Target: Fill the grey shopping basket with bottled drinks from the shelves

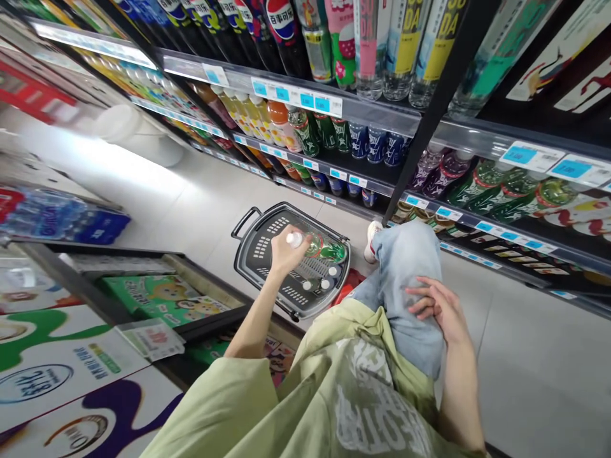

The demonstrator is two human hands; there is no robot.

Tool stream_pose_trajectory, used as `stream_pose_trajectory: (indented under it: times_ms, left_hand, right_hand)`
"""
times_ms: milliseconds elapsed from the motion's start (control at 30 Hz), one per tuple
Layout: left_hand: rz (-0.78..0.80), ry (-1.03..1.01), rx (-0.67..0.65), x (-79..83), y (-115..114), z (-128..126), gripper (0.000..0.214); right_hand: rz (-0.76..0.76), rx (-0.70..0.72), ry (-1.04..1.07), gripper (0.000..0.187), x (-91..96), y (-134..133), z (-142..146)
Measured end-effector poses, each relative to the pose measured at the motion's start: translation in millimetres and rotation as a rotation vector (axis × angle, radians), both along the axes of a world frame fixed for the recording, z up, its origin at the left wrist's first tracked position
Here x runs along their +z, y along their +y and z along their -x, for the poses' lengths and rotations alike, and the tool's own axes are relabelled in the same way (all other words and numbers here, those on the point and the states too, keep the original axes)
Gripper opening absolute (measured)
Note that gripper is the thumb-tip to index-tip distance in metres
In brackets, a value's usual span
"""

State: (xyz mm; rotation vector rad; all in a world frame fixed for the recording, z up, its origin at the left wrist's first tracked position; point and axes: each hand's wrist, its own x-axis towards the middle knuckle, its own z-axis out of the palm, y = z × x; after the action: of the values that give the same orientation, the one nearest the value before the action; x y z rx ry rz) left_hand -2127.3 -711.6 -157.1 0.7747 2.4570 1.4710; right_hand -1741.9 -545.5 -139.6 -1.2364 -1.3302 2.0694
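Note:
My left hand is closed around the neck of a clear bottle with a green and red label and a white cap. That bottle is inside or just over a dark grey shopping basket on the floor; whether it touches the bottom I cannot tell. Several dark bottles with pale caps stand together at the basket's near right side. My right hand is beside my bent knee, fingers loosely spread and holding nothing.
Drink shelves with bottles and price tags run along the far side. Boxed goods sit on a display at the left. Wrapped water bottles lie farther back, and a white bin stands in the aisle.

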Motion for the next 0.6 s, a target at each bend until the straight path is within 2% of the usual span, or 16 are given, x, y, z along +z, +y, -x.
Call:
stream_pose_trajectory:
  times_ms: [67, 133, 233, 333, 467, 600]
  left_hand:
    - [0.208, 0.125, 0.034, -29.2, -12, 14, 0.025]
    - [0.389, 0.196, 0.033, -65.7, -23, 25, 0.024]
    - [0.593, 0.245, -0.088, -122.4, -44, 42, 0.021]
    - [0.762, 0.216, -0.235, -170.0, -70, 56, 0.023]
    - [0.919, 0.084, -0.258, -215.9, -101, 59, 0.029]
    - [1.025, 0.034, -0.261, -246.5, -120, 48, 0.033]
  right_hand:
    - [0.0, 0.005, -0.007, 0.064, 2.4, -1, 1]
    - [-0.004, 0.009, -0.009, 0.062, 3.9, -1, 2]
    - [0.002, 0.004, -0.013, 0.061, 3.8, -2, 3]
    - [0.028, 0.0, -0.02, 0.063, 2.1, -1, 3]
    - [0.045, 0.002, -0.027, 0.061, 2.8, 0, 4]
    - [0.062, 0.003, -0.035, 0.059, 6.6, -1, 9]
